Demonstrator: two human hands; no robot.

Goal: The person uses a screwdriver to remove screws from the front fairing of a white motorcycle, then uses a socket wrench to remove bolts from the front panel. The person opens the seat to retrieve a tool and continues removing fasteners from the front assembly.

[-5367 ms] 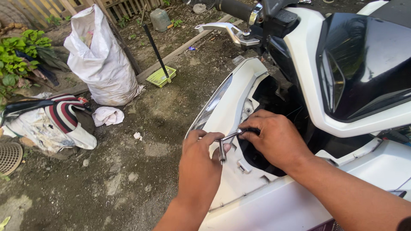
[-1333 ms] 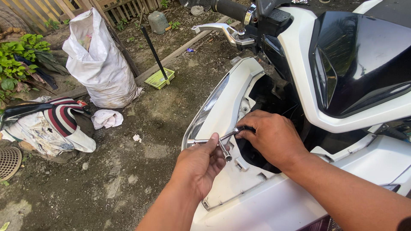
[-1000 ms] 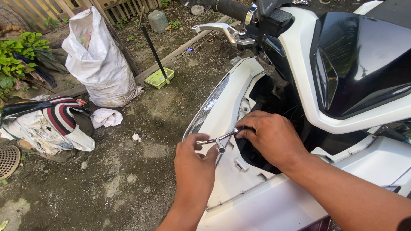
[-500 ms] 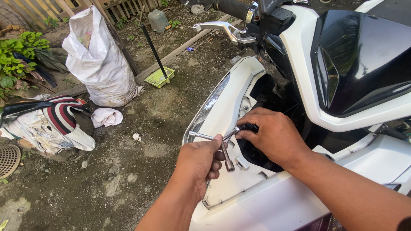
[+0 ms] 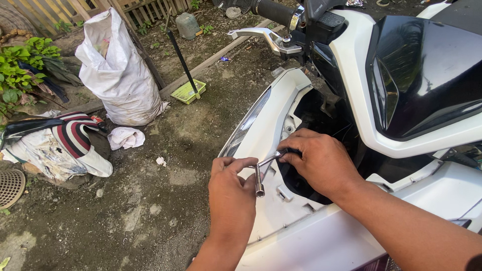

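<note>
A white scooter [image 5: 321, 236] with a dark windscreen fills the right side, its front panel opened onto a dark cavity. A chrome three-armed socket wrench [image 5: 262, 170] sits at the edge of that cavity. My left hand [image 5: 232, 193] grips the wrench's outer arms, one arm pointing down past my fingers. My right hand [image 5: 321, 163] pinches the wrench's shaft where it enters the black opening beside the headlight housing [image 5: 253, 125]. The fastener at the tip is hidden.
A silver brake lever [image 5: 258, 36] and black handlebar grip sit above the panel. On the dirt ground to the left are a full white sack [image 5: 118, 70], a yellow dustpan [image 5: 187, 92] with black handle, crumpled cloth [image 5: 125, 137], a striped fabric pile [image 5: 65, 138] and a round drain grate [image 5: 9, 186].
My left hand has kept regripping and turning the wrench's arms, so they point differently in each frame. My right hand has stayed on the shaft throughout.
</note>
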